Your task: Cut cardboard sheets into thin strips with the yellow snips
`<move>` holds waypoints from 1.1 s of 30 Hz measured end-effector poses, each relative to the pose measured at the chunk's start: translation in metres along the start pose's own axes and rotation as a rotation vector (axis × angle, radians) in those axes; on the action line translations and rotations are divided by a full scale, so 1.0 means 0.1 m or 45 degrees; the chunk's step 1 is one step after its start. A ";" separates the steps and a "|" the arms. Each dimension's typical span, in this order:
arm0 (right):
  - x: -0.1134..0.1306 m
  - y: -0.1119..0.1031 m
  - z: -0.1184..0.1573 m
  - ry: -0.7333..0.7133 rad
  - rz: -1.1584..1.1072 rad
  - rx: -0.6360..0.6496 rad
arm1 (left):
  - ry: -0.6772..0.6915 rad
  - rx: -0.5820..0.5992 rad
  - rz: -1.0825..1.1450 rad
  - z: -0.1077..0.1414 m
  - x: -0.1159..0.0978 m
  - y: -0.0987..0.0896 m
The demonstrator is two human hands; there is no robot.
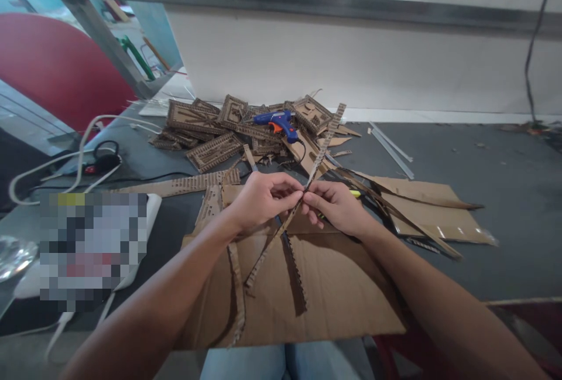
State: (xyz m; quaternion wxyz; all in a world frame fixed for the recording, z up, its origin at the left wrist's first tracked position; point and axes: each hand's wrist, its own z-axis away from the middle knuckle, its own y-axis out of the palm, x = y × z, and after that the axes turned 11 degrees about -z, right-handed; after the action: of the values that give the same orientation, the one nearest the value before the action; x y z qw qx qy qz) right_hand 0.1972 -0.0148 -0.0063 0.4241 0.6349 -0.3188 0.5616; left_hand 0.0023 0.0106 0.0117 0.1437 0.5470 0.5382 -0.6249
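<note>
My left hand (267, 195) and my right hand (331, 204) meet near the middle, fingertips pinched on a long narrow cardboard strip (325, 147). The strip runs diagonally, with its upper end toward the wall and its lower end toward my lap. Below my hands lies a large flat cardboard sheet (342, 286), reaching over the table's front edge. Another corrugated strip (237, 292) rests on its left part. A yellow-green object (355, 194) shows partly behind my right hand; its kind is hidden.
A blue glue gun (278, 122) lies on a pile of cardboard pieces (215, 151) at the back. Glue sticks (393, 151) and a cardboard piece in plastic (434, 204) lie to the right. White cables (81, 157) and a blurred-out device (151, 216) are at left.
</note>
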 end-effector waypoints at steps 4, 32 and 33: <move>0.00 0.00 -0.01 0.003 0.010 -0.005 | 0.007 -0.014 -0.046 0.01 -0.01 0.00; -0.02 -0.01 -0.03 -0.015 -0.006 -0.037 | 0.038 -0.089 -0.220 0.01 0.04 0.02; -0.01 -0.01 -0.03 -0.027 -0.017 -0.032 | 0.039 -0.100 -0.214 0.01 0.04 0.02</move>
State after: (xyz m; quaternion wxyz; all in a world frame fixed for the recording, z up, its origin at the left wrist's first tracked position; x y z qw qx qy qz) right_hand 0.1964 -0.0122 -0.0076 0.4323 0.6377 -0.3260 0.5480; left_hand 0.0021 0.0108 0.0074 0.1037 0.5033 0.6086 -0.6046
